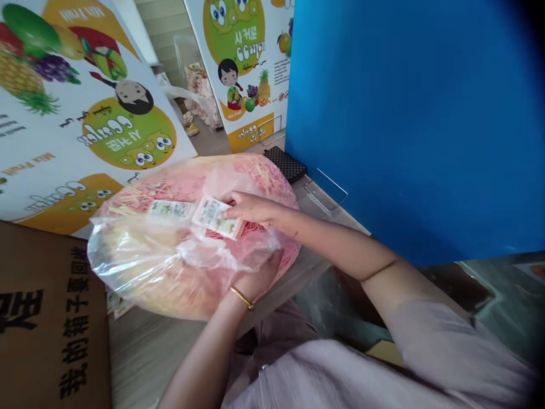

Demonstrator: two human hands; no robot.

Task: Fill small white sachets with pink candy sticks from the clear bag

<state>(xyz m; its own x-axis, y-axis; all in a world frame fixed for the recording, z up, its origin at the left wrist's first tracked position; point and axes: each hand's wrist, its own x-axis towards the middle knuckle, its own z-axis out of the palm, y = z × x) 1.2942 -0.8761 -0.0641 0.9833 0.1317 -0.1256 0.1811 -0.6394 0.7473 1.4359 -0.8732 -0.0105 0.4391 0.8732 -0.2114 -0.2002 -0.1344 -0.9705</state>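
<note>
Atop a clear plastic bag [140, 267] of pink paper shreds: right hand [251, 207] with fingers closed on a printed label [213, 217]; left hand [258, 276] against the bag, finger state unclear. Second label [170, 209] lies just beside.

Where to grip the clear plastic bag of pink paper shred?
Probably the slack bunched film near its middle, coming from above on the person's side. The clear plastic bag is wide and round, so its body offers no edge, while those folds give something to pinch. The left hand rests beside them.
</note>
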